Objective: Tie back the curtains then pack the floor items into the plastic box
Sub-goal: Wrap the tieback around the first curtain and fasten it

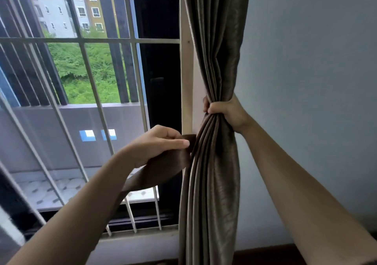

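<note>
The step in hand is the first one, tying back the curtain (214,60): one brown curtain hangs at the right edge of the window (91,81), against the pale wall (306,60), and it is already gathered into a tight bunch. The right hand (226,111) is clenched around that bunch, squeezing the folds together just right of the window frame. The left hand (159,144), lower and to the left, grasps one brown tieback (163,166), a flat band of the same cloth whose far end meets the curtain just below the right hand's grip; its near end trails down and left under the forearm and out of sight. The band looks not yet wrapped, so the curtain is judged held but not tied. The next move likely calls for carrying the band around the bunch while the right hand keeps the folds pinched, then fastening it; no hook or fixing point on the wall can be made out, so how it fastens cannot be told. By count there are two hands, one curtain, one tieback and one window with white bars (89,64). A second curtain, the floor items and the plastic box are all out of view, so the packing is judged not begun.
</note>
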Demonstrator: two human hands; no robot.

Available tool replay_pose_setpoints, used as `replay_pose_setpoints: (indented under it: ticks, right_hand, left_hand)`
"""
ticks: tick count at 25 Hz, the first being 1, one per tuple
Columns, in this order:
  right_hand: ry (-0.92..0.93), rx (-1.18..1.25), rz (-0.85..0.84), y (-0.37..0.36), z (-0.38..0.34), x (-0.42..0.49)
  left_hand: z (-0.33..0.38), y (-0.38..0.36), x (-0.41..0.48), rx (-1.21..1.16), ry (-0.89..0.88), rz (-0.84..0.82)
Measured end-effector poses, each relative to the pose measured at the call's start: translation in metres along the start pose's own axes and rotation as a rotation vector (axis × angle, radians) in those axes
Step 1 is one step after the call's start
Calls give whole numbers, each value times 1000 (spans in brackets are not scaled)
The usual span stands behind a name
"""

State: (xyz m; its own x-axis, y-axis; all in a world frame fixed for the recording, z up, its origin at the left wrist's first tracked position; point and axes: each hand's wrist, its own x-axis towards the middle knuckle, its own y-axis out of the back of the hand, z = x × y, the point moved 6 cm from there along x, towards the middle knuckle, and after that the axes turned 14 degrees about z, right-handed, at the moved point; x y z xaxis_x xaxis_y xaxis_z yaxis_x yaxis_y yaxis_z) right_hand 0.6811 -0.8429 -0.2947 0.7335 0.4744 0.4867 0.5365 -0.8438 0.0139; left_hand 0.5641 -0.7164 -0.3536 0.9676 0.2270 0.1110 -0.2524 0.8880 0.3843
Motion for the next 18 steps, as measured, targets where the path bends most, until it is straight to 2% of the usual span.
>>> replay_pose_setpoints:
  ticks: [2,5,9,12,15,18]
  right_hand:
    - [3,18,25,-17,4,3]
    - [11,-36,108,-33,11,9]
    - [108,-204,286,-41,0,12]
    - [157,-232,403,-41,-21,17]
    - [64,-233,401,-45,-31,26]
    - [-95,-117,383,-44,-29,28]
  left_hand:
    - [-1,2,-2,-95,-77,76]
    - [-12,3,5,-118,-128,209]
    - [-14,-19,9,-186,-231,183]
    - [-5,-29,10,-280,-300,203]
    - [8,-37,6,-318,-364,216]
    - [10,-43,6,-87,-489,377]
